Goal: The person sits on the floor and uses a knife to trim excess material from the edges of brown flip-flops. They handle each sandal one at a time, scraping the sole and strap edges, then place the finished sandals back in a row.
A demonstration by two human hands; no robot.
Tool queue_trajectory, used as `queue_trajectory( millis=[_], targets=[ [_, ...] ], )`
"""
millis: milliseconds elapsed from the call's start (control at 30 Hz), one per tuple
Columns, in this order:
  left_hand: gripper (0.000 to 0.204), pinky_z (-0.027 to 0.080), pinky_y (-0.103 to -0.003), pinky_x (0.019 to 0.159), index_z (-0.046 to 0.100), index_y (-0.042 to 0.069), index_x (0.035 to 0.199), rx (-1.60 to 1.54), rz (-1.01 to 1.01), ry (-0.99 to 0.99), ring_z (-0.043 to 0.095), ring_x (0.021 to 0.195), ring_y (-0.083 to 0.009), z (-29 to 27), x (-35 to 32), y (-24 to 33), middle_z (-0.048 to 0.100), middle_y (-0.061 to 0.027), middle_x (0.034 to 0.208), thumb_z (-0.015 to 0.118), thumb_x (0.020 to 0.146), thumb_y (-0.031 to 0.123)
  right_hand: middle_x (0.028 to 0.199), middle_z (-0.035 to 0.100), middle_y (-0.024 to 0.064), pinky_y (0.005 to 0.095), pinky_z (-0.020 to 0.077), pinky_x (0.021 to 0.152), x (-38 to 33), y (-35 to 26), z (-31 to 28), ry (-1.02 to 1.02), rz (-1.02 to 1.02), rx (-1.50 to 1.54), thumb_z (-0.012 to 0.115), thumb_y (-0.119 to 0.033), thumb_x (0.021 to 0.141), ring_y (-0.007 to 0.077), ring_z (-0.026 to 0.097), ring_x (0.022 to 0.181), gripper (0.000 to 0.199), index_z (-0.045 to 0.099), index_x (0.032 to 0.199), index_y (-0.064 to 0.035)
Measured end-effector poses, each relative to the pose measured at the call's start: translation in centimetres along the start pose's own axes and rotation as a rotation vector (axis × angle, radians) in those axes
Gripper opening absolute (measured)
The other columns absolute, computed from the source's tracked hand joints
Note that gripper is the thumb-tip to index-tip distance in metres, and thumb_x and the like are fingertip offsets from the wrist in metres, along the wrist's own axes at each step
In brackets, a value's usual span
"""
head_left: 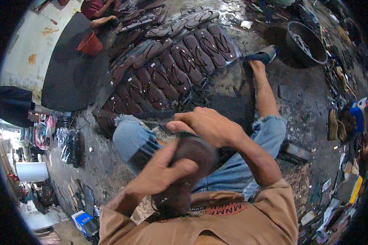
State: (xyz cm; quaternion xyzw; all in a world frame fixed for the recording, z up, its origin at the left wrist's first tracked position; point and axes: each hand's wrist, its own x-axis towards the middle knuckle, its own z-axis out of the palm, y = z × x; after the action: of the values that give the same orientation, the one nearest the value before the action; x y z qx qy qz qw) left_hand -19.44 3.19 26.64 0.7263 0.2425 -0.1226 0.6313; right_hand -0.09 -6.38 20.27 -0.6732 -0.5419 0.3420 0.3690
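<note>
sole (194, 153) on lap | L hand (161, 173) grip holding it | R hand (208, 126) grip on blade (151, 121) at its top edge

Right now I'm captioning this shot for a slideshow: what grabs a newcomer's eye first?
Centre frame, the left hand and right hand grip a dark brown rubber sandal sole over the lap. Beyond them, overlapping rows of dark flip-flop sandals fan across the wet concrete floor, with a reddish bucket upper left.

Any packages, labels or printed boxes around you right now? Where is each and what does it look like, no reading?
Box: floor, lower left; small, blue and white.
Package: far right edge; blue, white and red.
Yellow box: lower right among litter; narrow.
Clear bag: left floor; holds dark items.
White tags: small squares on the laid-out dark sandals.
</note>
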Motion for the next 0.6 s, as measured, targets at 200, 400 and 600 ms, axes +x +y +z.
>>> queue_trajectory(
  millis=[200, 400, 600],
  targets=[
    [0.054, 0.047, -0.041, 0.106, 0.051, 0.006, 0.139, 0.273, -0.021, 0.63, 0.061, 0.119, -0.0264, 1.1, 0.2, 1.7, 0.062, -0.0115, 0.132, 0.071, 0.094, 0.026, 0.077, 0.051, 0.002, 0.0282, 0.0408, 0.057, -5.7, 11.2, 1.6, 0.785, 0.289, 0.645, 0.041, -0.042, 0.109, 0.0122, 0.047, 0.063, 0.045, 0.056, 0.087, -0.0056],
    [0.027, 0.053, -0.042, 0.101, 0.062, 0.007, 0.126, -0.77, 0.316, 0.422, 0.066, 0.115, -0.0253, -1.0, 6.4, -0.4, 0.069, -0.0104, 0.125, 0.062, 0.101, 0.015, 0.063, 0.047, -0.0042, 0.0242, 0.0335, 0.046, -12.5, 12.4, 6.2, 1.078, 0.369, 0.58, 0.038, -0.046, 0.109, 0.0054, 0.042, 0.051, 0.044, 0.057, 0.107, -0.0066],
    [0.031, 0.061, -0.036, 0.093, 0.064, 0.007, 0.121, -1.317, 0.238, 0.322, 0.07, 0.107, -0.0206, 2.3, 6.6, -0.5, 0.072, -0.0074, 0.117, 0.073, 0.095, 0.021, 0.065, 0.056, 0.0084, 0.0355, 0.0415, 0.051, -16.0, 3.0, 12.3, 0.834, 0.211, 0.308, 0.048, -0.041, 0.106, 0.0221, 0.055, 0.052, 0.04, 0.063, 0.107, -0.0041]
  ],
)
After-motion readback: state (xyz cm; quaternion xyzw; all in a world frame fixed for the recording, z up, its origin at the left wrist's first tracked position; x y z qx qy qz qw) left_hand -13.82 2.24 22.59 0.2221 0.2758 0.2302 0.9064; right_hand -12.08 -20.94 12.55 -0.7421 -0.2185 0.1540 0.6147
